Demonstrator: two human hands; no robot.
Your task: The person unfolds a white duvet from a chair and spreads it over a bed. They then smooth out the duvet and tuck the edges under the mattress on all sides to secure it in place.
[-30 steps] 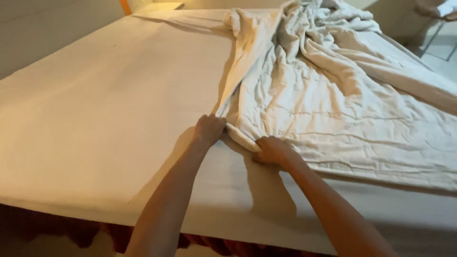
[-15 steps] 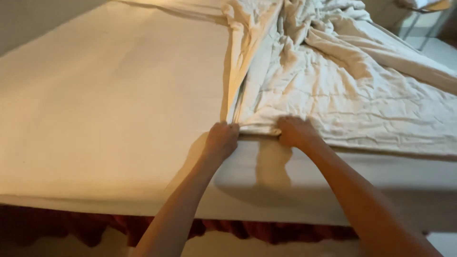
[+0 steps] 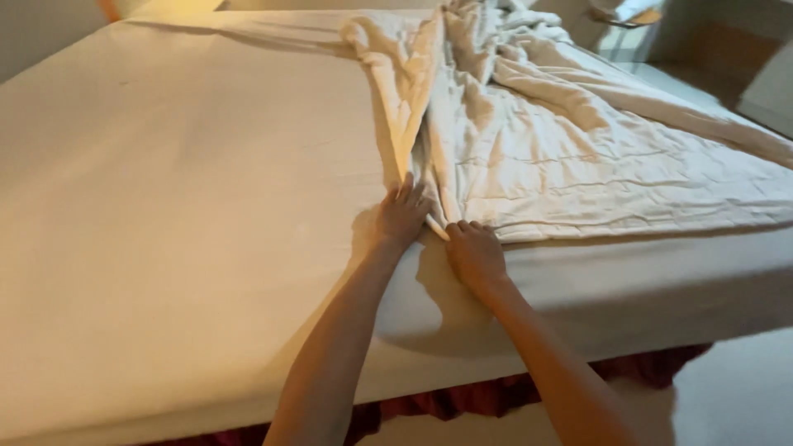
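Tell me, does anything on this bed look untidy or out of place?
Yes. The quilt lies bunched and wrinkled on the bed's right half only, leaving the mattress bare. Both hands, left and right, grip its corner.

Both forearms are bare, the left hand (image 3: 402,216) and right hand (image 3: 474,253) apparently without rings or watch.

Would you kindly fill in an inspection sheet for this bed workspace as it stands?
Surface: mattress under a smooth pale fitted sheet, bare on its left half.
Job's things: crumpled white quilt bunched over the right half, its near corner at the hands.
Clutter: nothing seen on the bed.
Grips: left hand and right hand both closed on the quilt's corner edge.
Cables: nothing seen.
Surroundings: dark red bed skirt below the mattress, pale floor at right, blurred furniture at top right.
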